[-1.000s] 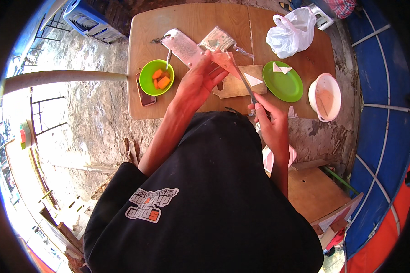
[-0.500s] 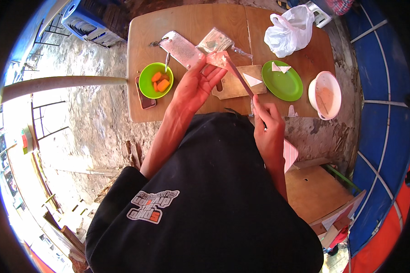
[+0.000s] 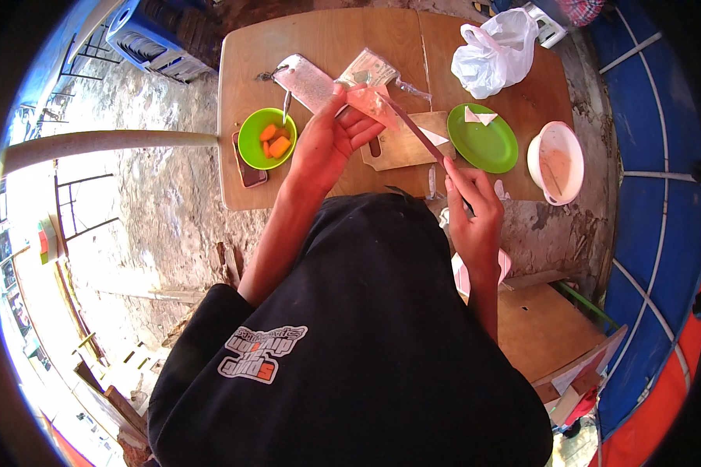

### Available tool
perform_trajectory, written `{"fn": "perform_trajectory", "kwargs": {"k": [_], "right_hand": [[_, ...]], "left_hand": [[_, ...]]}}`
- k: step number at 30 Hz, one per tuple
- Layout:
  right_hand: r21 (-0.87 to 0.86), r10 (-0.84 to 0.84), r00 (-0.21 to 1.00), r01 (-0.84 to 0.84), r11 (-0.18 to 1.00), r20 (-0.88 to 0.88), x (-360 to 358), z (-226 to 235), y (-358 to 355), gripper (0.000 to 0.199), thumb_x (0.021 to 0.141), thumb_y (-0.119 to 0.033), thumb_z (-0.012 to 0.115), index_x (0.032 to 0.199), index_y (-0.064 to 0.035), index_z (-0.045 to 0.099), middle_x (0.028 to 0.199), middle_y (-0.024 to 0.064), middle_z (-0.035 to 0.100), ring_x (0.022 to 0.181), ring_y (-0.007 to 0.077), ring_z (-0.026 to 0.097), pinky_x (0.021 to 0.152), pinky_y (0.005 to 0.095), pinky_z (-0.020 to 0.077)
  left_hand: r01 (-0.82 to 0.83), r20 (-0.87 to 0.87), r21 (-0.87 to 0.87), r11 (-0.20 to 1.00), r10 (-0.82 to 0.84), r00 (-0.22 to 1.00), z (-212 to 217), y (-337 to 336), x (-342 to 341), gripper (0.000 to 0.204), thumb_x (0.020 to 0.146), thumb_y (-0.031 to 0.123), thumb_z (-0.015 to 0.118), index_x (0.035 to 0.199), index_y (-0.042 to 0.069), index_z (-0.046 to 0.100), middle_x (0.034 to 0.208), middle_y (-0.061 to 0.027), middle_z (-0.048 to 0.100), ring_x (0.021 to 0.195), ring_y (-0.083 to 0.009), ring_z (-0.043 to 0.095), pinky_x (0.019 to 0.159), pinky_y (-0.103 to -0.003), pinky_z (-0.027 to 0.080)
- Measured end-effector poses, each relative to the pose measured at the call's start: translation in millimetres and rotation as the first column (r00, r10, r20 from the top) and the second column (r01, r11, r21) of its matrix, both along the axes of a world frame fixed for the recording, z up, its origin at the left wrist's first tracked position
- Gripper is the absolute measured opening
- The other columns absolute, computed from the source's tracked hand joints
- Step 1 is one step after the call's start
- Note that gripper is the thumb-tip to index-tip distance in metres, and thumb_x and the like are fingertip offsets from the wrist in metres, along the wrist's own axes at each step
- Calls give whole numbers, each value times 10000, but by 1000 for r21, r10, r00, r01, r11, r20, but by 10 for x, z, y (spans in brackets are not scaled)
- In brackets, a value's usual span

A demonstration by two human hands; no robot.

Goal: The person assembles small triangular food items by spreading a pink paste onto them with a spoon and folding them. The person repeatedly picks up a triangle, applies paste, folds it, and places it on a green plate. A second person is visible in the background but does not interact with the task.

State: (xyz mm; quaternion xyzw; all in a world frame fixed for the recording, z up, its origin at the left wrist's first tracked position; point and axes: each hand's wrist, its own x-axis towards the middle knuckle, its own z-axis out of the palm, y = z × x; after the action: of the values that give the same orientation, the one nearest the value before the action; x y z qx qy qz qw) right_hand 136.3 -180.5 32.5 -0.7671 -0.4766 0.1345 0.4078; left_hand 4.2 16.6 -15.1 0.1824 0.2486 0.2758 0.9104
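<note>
My left hand [image 3: 325, 148] is palm up at the table's near middle, thumb and fingers holding a thin pinkish sheet [image 3: 372, 104]. A small pale dab lies on that sheet. In my right hand [image 3: 473, 204] is a long, narrow knife [image 3: 422, 140], its far end touching or just over the sheet. Under the knife lies a wooden cutting board [image 3: 399, 152], with a white triangular piece [image 3: 436, 137] partly hidden on it. To the right, a green plate [image 3: 491, 148] carries white triangular pieces [image 3: 480, 117].
Left of my hand stands a green bowl [image 3: 251, 156] with orange chunks and a spoon, overlapping a phone [image 3: 253, 176]. Beyond lie a metal grater-like plate [image 3: 308, 81] and a clear packet [image 3: 368, 67]. A white plastic bag [image 3: 494, 56] and white tub [image 3: 572, 167] stand right.
My right hand has shifted slightly right and the knife with it. The sheet in my left hand has tilted and hangs lower, and the left hand has moved a little left.
</note>
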Motion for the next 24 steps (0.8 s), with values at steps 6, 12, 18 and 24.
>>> {"fn": "perform_trajectory", "kwargs": {"k": [6,12,18,24], "right_hand": [[-54,11,1000,-10,998,13,32,57,10,301,883,2,569,1167,-51,651,876,95,599,778,197,590,691,305,464],[-100,46,993,-35,994,106,87,117,-21,338,843,17,588,1156,-85,662,862,100,581,785,259,603,689,356,474],[-125,41,988,-23,992,147,112,92,-75,356,825,32,592,1154,-83,663,879,107,579,794,270,597,695,367,472],[-90,-17,996,26,996,93,148,14,-149,347,838,35,586,1156,-80,664,893,109,578,806,269,589,710,353,471]], "left_hand": [[68,-103,110,992,-57,993,80,-62,-11,429,1014,351,403,1280,26,493,1170,-185,614,1057,-251,630,939,-359,513],[12,-130,140,990,7,992,71,-79,-7,432,1013,346,409,1255,-1,495,1142,-203,618,1036,-270,637,922,-367,519],[-54,-99,91,994,62,993,29,-61,13,401,1013,329,416,1179,-27,500,1112,-214,627,1018,-284,645,894,-364,537],[-80,-74,5,997,80,994,-5,-23,-10,374,1015,310,410,1169,-25,474,1137,-228,616,1055,-300,629,921,-381,529]]}}
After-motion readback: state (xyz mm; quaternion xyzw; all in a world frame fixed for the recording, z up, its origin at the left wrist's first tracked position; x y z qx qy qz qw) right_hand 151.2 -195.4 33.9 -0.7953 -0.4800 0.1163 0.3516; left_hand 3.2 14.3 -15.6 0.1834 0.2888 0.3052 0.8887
